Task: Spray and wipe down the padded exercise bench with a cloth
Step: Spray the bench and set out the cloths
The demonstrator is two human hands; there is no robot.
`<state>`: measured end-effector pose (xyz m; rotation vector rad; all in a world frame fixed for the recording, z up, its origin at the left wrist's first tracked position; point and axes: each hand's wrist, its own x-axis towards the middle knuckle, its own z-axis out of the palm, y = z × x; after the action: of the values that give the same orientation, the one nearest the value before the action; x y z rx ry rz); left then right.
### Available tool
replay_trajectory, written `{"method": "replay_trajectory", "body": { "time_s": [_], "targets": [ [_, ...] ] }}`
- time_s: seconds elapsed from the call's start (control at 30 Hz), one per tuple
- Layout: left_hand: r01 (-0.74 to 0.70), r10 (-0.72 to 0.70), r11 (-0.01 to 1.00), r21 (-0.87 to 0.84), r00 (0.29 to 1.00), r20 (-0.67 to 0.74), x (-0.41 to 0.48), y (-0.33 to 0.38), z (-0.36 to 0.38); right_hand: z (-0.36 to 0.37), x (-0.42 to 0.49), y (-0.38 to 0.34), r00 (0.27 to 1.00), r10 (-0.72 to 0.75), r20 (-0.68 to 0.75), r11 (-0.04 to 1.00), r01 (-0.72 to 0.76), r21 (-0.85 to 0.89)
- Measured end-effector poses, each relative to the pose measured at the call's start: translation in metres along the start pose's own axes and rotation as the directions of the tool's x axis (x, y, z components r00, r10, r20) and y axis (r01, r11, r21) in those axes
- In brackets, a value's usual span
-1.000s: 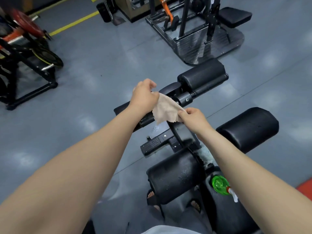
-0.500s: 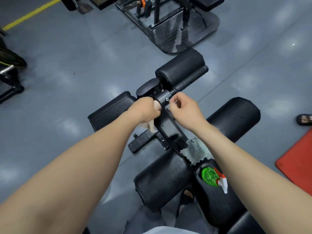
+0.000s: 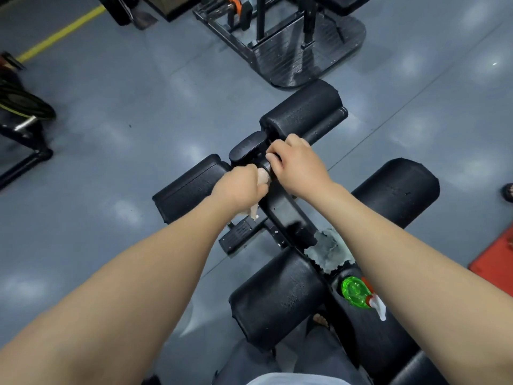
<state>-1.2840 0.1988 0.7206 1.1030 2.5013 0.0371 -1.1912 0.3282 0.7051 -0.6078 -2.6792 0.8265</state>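
Note:
The black padded exercise bench (image 3: pixel 277 298) stretches away from me, with roller pads at its far end (image 3: pixel 302 112) and on both sides (image 3: pixel 188 184). My left hand (image 3: pixel 238 184) grips a crumpled beige cloth (image 3: pixel 263 176) against the metal bar between the far rollers. My right hand (image 3: pixel 297 165) has its fingers curled over the same bar, just right of the cloth. A green spray bottle (image 3: pixel 356 291) with a white and red trigger stands on the bench near my right forearm. Torn upholstery (image 3: pixel 327 250) shows grey foam beside it.
A black steel rack base (image 3: pixel 299 51) stands on the grey floor beyond the bench. A weight stand (image 3: pixel 22 126) sits at the left edge. A red mat (image 3: pixel 497 259) lies at the right, with someone's sandalled foot (image 3: pixel 508 191) above it. A yellow floor line (image 3: pixel 61 31) runs top left.
The cloth, held spread between both hands a second ago, is now bunched in my left hand on the bar. My right hand let go of it and moved onto the bar.

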Motion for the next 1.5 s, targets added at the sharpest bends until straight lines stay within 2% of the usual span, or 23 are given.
{"method": "replay_trajectory", "body": {
  "time_s": [0.07,0.17,0.3,0.47,0.6,0.8,1.1,1.5],
  "targets": [
    [0.003,0.023,0.986,0.164,0.988,-0.155,-0.012,-0.003,0.014,0.001,-0.001,0.001,0.999,-0.012,-0.030,1.000,0.012,0.003],
    [0.012,0.051,0.968,0.250,0.969,-0.242,-0.029,-0.011,0.024,0.001,-0.002,-0.001,0.999,-0.014,-0.046,1.000,0.013,-0.018],
    [-0.013,0.054,0.971,0.241,0.985,-0.164,-0.029,-0.012,0.019,0.002,-0.003,-0.002,1.000,-0.006,-0.030,1.000,0.006,-0.008],
    [0.125,-0.124,0.992,0.032,0.992,-0.015,0.000,0.002,0.003,0.001,-0.001,-0.002,0.999,0.033,0.023,0.999,-0.033,-0.012],
    [0.129,-0.126,0.989,-0.069,0.991,0.045,0.006,0.001,0.001,0.005,-0.002,-0.006,0.997,0.063,0.034,0.995,-0.060,-0.083],
    [0.031,-0.029,0.998,0.054,0.999,-0.037,-0.009,-0.012,0.005,0.009,-0.007,-0.010,0.993,0.117,0.014,0.979,-0.113,-0.170],
    [0.073,-0.058,0.985,0.158,0.993,-0.099,-0.048,-0.036,0.015,0.014,-0.013,-0.017,0.986,0.159,-0.054,0.962,-0.167,-0.214],
    [0.238,-0.237,0.971,0.021,0.971,-0.045,-0.074,-0.057,0.017,0.017,-0.018,-0.020,0.972,0.229,-0.046,0.962,-0.234,-0.142]
  ]
}}
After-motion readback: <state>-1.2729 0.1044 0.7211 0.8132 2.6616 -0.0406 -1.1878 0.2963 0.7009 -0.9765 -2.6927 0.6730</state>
